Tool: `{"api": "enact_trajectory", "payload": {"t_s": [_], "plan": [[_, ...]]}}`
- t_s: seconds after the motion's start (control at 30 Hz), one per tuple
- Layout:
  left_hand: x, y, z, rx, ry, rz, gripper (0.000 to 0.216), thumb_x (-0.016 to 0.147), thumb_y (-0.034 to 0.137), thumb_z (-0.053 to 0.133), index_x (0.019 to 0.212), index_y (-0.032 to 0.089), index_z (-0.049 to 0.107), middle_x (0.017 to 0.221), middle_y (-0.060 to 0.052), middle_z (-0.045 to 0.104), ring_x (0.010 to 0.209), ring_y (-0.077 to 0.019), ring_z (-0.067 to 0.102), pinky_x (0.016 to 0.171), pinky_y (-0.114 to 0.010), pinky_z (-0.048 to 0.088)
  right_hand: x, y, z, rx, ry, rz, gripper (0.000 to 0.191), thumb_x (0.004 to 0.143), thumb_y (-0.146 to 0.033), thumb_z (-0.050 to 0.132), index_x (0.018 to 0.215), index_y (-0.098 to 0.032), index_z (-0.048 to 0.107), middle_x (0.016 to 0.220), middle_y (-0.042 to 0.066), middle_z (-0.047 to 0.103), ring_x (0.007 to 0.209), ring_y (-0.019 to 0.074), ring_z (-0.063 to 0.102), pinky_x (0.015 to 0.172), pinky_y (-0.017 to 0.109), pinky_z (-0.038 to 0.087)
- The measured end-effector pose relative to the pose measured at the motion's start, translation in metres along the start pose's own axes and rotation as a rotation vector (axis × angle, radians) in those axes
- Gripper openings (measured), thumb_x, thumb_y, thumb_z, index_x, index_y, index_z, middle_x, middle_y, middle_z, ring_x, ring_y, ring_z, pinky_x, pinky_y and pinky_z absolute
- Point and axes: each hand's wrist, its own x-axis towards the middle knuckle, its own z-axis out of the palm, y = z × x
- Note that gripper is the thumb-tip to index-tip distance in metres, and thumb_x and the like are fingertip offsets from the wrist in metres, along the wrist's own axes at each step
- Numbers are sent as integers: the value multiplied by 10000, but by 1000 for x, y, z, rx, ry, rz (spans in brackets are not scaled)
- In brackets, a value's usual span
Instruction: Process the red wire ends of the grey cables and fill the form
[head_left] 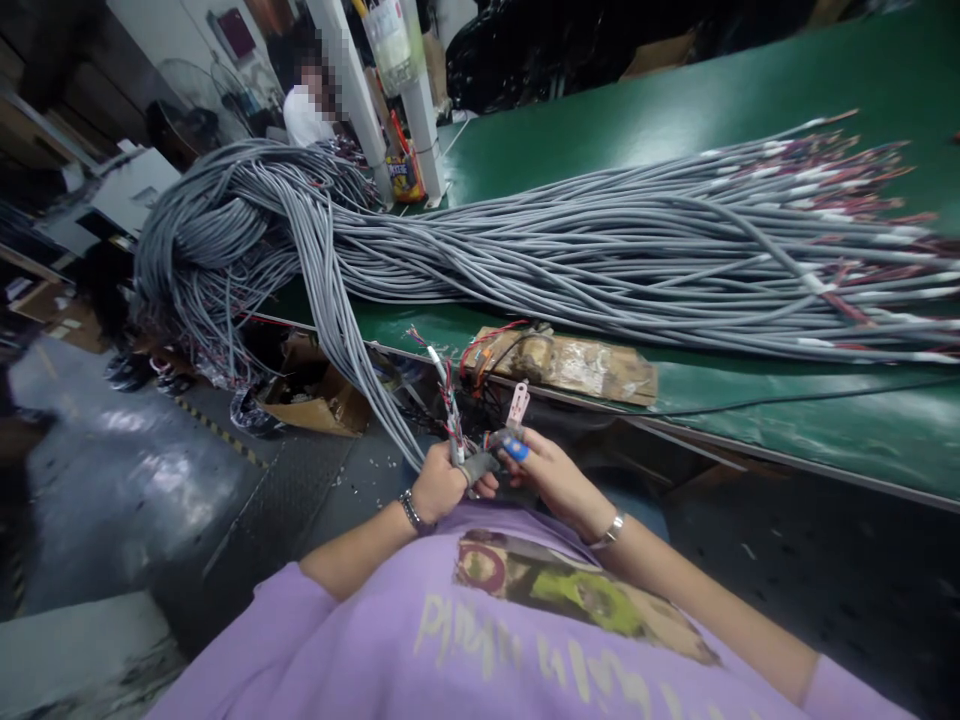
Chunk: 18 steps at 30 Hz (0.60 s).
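Note:
My left hand [442, 482] is closed around the ends of several grey cables [375, 400] that hang off the green table's edge; stripped red and white wire ends [448, 395] stick up from my fist. My right hand [551, 470] sits just to the right, touching the left one, and pinches a small tool with a blue grip and pale pink blade [516, 425]. A grey finger cover is on my left thumb. Both wrists wear bracelets above my purple shirt.
A huge bundle of grey cables [600, 240] lies across the green table [825, 420], its stripped ends at far right. A taped cardboard piece [577, 365] lies at the table edge. A cardboard box [315, 400] sits on the floor. A person sits far behind.

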Motion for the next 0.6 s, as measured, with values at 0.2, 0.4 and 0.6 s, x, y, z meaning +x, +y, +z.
{"api": "enact_trajectory", "payload": {"t_s": [0.2, 0.4, 0.6], "plan": [[-3, 4, 4, 2, -17, -29, 509, 576, 634, 748, 647, 153, 596, 528, -45, 654, 469, -173, 631, 501, -283, 529, -4, -11, 6, -144, -160, -18, 489, 615, -652, 695, 668, -213, 486, 507, -29, 522, 482, 116, 435, 485, 272, 338], [-2, 0, 3, -8, 73, 55, 551, 648, 687, 667, 556, 148, 593, 528, -74, 657, 479, -174, 635, 512, -274, 526, -4, -6, 3, -85, -69, -66, 500, 588, -664, 705, 662, -206, 520, 540, -29, 534, 497, 104, 412, 502, 274, 346], [-1, 1, 4, -10, 16, 2, 496, 599, 625, 745, 627, 151, 602, 544, -55, 668, 479, -171, 636, 513, -274, 529, -1, 0, 5, -82, -13, -54, 487, 603, -652, 706, 662, -207, 516, 485, -42, 498, 465, 104, 404, 481, 267, 307]]}}
